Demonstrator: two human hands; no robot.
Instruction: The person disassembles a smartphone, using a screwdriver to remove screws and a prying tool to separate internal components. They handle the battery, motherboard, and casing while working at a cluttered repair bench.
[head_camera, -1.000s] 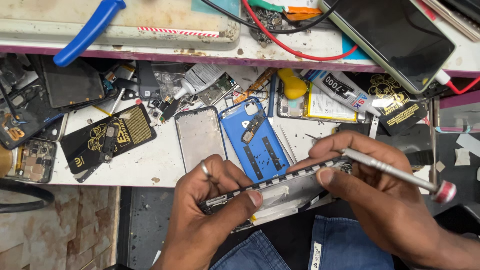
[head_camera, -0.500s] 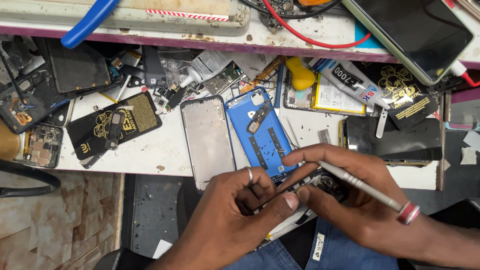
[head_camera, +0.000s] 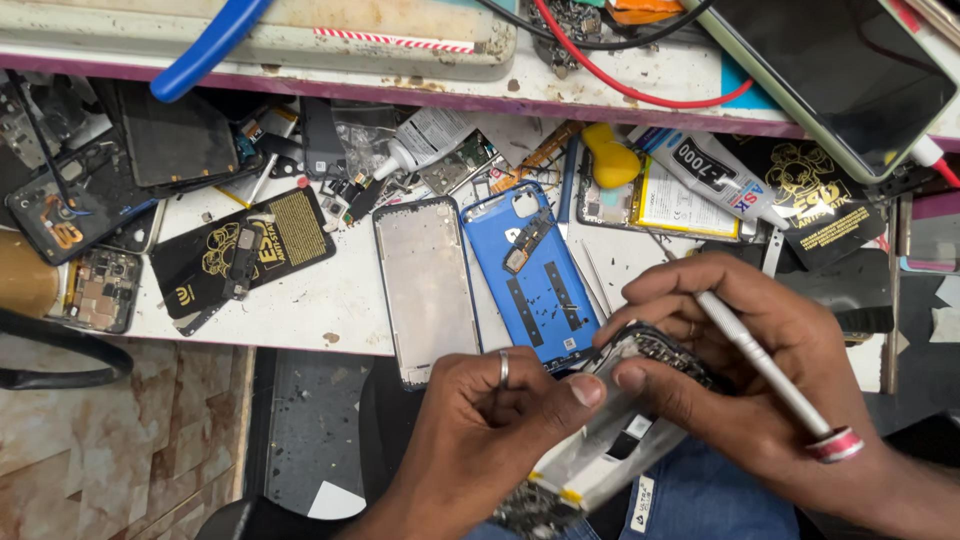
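Both hands grip the opened phone (head_camera: 620, 430) over my lap, below the bench (head_camera: 330, 300); its long axis runs lower-left to upper-right, left hand (head_camera: 490, 420) pinching mid-edge, right hand (head_camera: 740, 360) holding a screwdriver (head_camera: 770, 375) at the upper end

Around the blue back cover (head_camera: 535, 272), counted once, are seen one silver phone frame (head_camera: 425, 285) beside it, two glue tubes (head_camera: 425, 135) (head_camera: 722, 180) above it, one yellow pick (head_camera: 608, 160), and two hands (head_camera: 490, 430) (head_camera: 760, 360) below it.
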